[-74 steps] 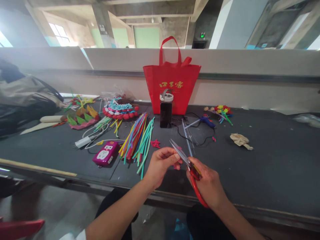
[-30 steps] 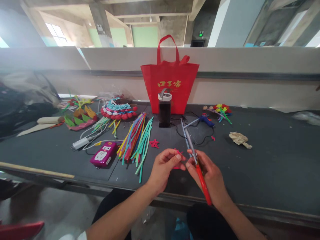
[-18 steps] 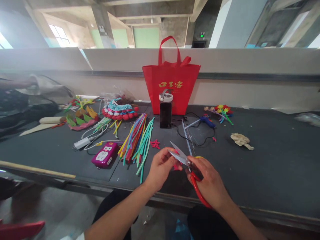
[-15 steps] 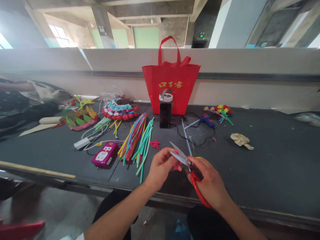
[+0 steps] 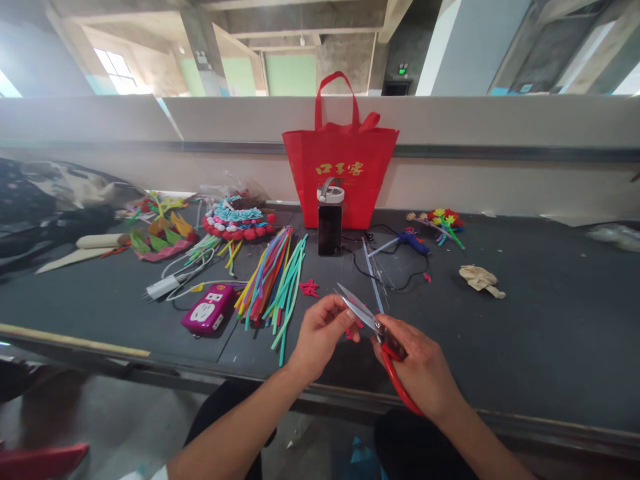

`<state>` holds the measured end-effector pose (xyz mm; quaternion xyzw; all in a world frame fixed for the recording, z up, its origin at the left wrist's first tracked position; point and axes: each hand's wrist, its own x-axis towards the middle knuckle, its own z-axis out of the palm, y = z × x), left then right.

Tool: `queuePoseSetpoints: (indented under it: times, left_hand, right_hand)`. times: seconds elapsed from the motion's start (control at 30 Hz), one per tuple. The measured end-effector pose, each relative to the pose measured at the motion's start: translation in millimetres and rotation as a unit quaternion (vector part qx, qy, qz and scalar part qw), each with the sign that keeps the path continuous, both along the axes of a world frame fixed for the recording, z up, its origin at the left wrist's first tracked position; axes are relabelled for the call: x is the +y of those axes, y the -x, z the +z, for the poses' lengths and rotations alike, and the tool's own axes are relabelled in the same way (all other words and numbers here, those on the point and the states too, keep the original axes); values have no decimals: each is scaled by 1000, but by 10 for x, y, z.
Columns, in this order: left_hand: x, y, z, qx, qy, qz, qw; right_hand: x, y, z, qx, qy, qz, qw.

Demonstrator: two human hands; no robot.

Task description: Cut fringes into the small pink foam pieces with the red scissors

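My right hand [image 5: 417,360] is wrapped round the red handles of a pair of scissors [image 5: 395,381]. Their blades point up and left, nearly together, over the fingertips of my left hand [image 5: 323,337]. That hand is closed in a pinch; a short red pipe cleaner piece [image 5: 358,325] shows by its fingertips, mostly hidden by the fingers and blades. Just beyond, a small pile of cut red pieces [image 5: 310,288] lies on the black table [image 5: 500,353]. To the left lies a bundle of coloured pipe cleaners [image 5: 267,277].
A red bag [image 5: 345,153] stands behind a phone [image 5: 330,230] leaning on a bottle [image 5: 331,194]. A blue glue gun [image 5: 414,241] with its cord, a crumpled tan paper [image 5: 481,280] and pipe cleaner flowers [image 5: 447,223] lie right. A purple power socket [image 5: 210,310] sits left.
The scissor blades were apart half a second ago and are now nearly together. Earlier the scissors were turned upright, away from my left hand. At far left, a person's arm has left view.
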<state>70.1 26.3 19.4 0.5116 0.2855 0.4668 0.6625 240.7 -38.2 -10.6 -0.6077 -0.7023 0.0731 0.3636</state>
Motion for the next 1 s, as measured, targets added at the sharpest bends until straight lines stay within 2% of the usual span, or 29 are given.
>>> queuePoseSetpoints:
  times: [0.23, 0.53, 0.73, 0.9, 1.0]
  left_hand:
    - [-3, 1, -8, -19, 7, -3, 1000]
    - [-10, 0, 4, -30, 3, -4, 1000]
    - [-13, -3, 0, -25, 9, -10, 1000]
    - [-6, 4, -8, -38, 17, -19, 999]
    - [0, 9, -15, -36, 14, -22, 999]
  right_hand:
    - [-2, 37, 16, 34, 26, -22, 999]
    - [28, 8, 2, 22, 17, 1, 1000]
    - [-12, 8, 65, 45, 52, 2, 998]
    - [-32, 53, 109, 137, 109, 15, 984]
    - [-21, 80, 153, 270, 142, 2, 952]
